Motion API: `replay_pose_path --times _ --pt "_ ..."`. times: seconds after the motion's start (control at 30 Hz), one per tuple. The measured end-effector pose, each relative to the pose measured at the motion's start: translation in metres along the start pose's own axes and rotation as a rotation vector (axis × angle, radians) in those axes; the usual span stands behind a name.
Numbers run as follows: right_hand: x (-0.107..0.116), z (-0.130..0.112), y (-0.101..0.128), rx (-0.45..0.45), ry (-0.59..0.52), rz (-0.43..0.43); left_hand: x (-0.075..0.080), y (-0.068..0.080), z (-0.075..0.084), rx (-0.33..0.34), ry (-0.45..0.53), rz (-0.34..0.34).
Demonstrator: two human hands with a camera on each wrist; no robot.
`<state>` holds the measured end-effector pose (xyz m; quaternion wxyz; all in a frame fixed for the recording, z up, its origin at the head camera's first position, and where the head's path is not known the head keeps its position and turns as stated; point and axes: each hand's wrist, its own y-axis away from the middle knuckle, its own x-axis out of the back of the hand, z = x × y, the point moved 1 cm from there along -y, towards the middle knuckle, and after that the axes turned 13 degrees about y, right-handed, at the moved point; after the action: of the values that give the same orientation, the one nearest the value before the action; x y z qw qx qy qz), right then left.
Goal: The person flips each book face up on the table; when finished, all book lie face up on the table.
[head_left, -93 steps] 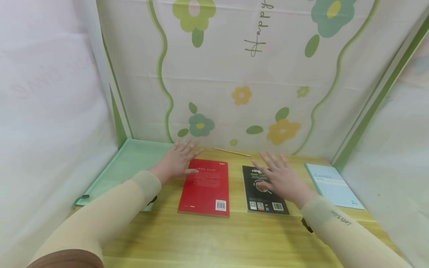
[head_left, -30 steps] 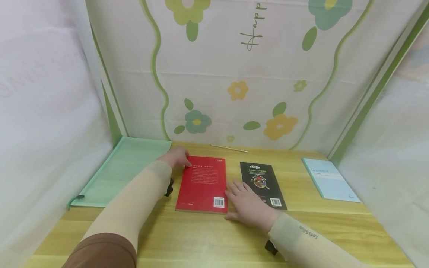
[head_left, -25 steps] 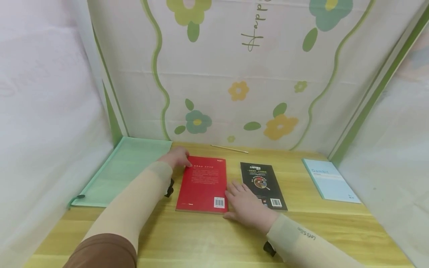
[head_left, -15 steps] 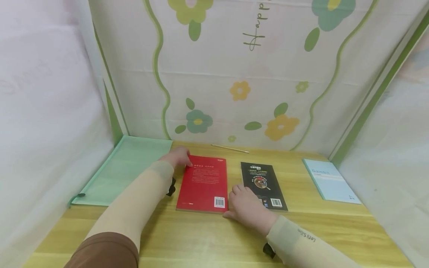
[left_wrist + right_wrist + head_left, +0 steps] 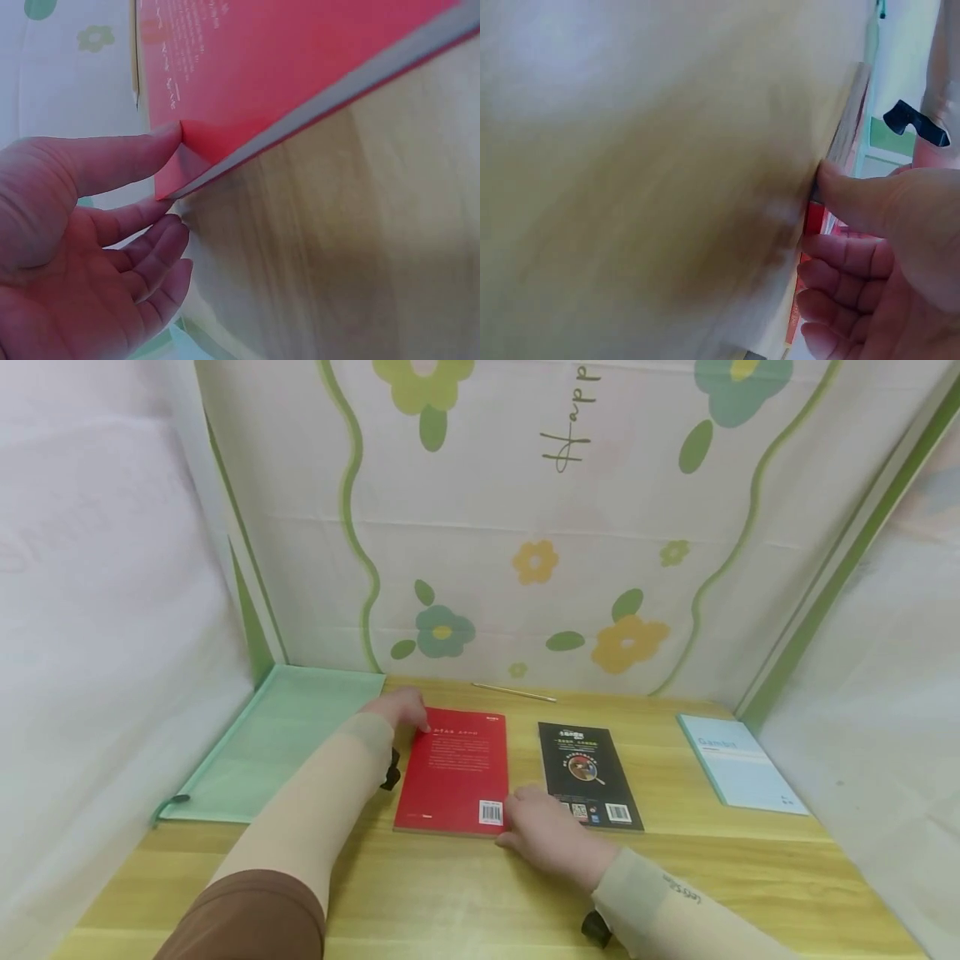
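Observation:
A red book [image 5: 453, 772] lies back cover up on the wooden table, barcode at its near right corner. My left hand [image 5: 403, 706] pinches the book's far left corner. In the left wrist view the thumb [image 5: 150, 154] presses on the cover and the index finger is at the corner's underside. My right hand [image 5: 551, 835] grips the near right corner, its thumb [image 5: 847, 196] on the front edge and its fingers curled along the right side. Just beyond that hand lies a black book [image 5: 588, 777] with a magnifying-glass picture.
On the left lies a mint-green zip pouch [image 5: 277, 747], partly behind the left arm. A thin pencil [image 5: 513, 692] lies at the back by the flowered cloth wall [image 5: 480, 510]. At the far right sits a light blue book [image 5: 742, 768]. White cloth encloses both sides.
From hovering open over the books, both hands have come down to the red book's opposite corners. Over the last second the right fingers have curled in against its edge. The books stay put.

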<state>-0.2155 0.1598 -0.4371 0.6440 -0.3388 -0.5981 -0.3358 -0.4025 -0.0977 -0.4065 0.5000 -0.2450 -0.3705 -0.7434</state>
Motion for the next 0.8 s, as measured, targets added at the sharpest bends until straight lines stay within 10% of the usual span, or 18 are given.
replay_pose_path --times 0.27,0.8 --pt "0.0009 -0.0048 -0.0015 -0.176 -0.288 -0.119 0.0025 -0.0013 0.0052 0.045 -0.001 -0.025" --pt "0.0034 -0.0050 -0.0008 -0.215 -0.333 -0.152 0.0011 -0.0001 0.0097 0.018 -0.010 -0.031"
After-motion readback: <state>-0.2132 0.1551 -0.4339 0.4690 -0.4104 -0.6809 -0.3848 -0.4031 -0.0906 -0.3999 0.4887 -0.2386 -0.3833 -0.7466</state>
